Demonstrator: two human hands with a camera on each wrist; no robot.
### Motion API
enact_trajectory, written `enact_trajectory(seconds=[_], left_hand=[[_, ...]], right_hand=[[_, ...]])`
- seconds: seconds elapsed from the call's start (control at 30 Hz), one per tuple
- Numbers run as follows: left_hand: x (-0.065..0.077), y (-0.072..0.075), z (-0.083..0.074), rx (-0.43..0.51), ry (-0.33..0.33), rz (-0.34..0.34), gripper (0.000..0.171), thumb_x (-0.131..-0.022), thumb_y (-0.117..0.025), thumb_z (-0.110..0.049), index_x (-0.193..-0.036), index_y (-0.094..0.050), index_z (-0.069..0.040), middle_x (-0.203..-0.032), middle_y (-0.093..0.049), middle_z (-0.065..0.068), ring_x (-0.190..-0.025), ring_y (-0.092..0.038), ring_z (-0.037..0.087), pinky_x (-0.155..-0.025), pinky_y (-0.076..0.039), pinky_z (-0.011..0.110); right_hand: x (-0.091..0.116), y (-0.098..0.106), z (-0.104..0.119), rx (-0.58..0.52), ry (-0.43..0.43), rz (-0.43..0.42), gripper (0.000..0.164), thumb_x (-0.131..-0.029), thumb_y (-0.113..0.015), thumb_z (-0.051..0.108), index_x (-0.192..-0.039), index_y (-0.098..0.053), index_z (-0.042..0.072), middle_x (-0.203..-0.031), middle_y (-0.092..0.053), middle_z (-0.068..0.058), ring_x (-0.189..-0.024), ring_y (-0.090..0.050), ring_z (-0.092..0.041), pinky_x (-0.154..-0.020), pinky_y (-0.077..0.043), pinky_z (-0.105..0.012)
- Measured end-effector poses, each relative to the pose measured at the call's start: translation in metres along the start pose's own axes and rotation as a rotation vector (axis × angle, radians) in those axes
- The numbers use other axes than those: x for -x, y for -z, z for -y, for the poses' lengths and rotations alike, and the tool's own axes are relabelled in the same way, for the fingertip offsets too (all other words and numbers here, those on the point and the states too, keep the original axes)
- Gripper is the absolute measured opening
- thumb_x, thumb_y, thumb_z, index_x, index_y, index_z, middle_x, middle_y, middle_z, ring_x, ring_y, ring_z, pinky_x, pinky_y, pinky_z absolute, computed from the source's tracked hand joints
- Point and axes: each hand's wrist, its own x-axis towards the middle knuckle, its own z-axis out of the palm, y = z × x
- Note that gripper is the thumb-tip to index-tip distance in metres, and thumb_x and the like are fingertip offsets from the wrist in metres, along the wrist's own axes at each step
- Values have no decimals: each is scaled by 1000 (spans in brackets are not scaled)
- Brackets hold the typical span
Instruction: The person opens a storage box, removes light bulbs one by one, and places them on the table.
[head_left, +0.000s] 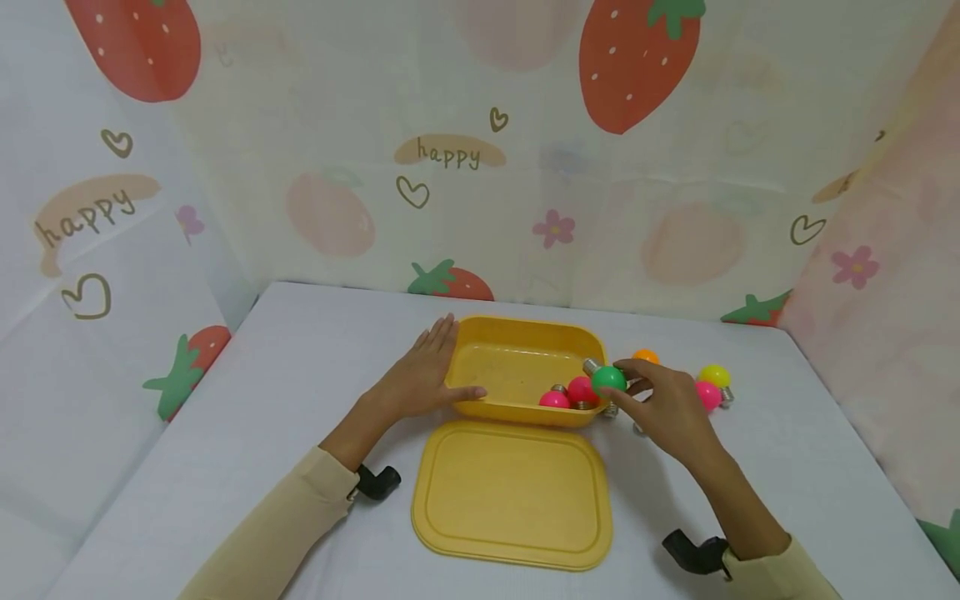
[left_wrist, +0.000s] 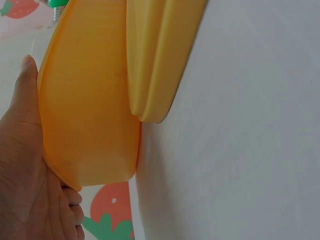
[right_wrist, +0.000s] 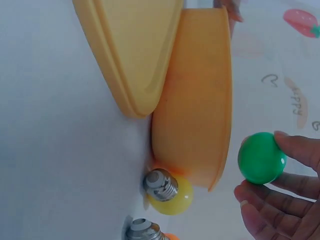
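Observation:
My right hand (head_left: pixel 667 408) pinches a green light bulb (head_left: pixel 608 379) between thumb and fingers, over the right end of a yellow plastic box (head_left: pixel 502 371). The bulb's silver screw base points up and left, toward the box's inside. Two pink bulbs (head_left: pixel 555 400) lie in the box's near right corner. My left hand (head_left: pixel 420 375) rests against the box's left end, its fingers stretched along the rim and the thumb over the near edge. From the right wrist, the green bulb (right_wrist: pixel 262 158) shows clear of the box wall.
A yellow lid (head_left: pixel 513 496) lies flat on the white tabletop, just in front of the box. Right of the box are an orange bulb (head_left: pixel 646 357), a yellow bulb (head_left: pixel 714 376) and a pink bulb (head_left: pixel 707 396). Another yellow bulb (right_wrist: pixel 175 197) sits close by the box's wall.

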Motion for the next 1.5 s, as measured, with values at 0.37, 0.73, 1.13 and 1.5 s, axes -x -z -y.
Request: enact_trajectory(seconds=[0.37,0.73,1.13,1.5], left_hand=[[1,0,0,11,-1,-5,119,-90,-52,-77,-160,-2,5,-169,1,20,-156,0,31,-125,-5,45],[0,1,-1,13,0,-1,119,-90,-53,-76,-160,-2,5,-169,2,20,-156,0,30,-126,-6,45],[0,1,-1,6,2,7,119,-90,-52,-77,-160,0,4,-169,2,20,-156,1,30,-126,-5,45],[0,1,-1,8,5,8,120,-89,-51,-78,-160,0,5,-169,3,19,-156,2,30,-126,-5,45]], right_hand=[[10,12,-3,1,-51,-15,43,-90,-81,22,-126,-68,2,-111,-74,-15,-91,-72,-29,-63,-60,-28],[19,20,-12,20,-50,-58,43,-91,-80,26,-124,-69,0,-111,-74,-17,-88,-73,-31,-67,-62,-36],[31,26,-24,67,-28,-106,38,-88,-82,21,-120,-71,4,-96,-76,-12,-79,-73,-25,-62,-55,-23],[41,35,-33,82,-63,-113,40,-90,-80,27,-121,-71,4,-95,-76,-11,-83,-73,-27,-66,-53,-26]])
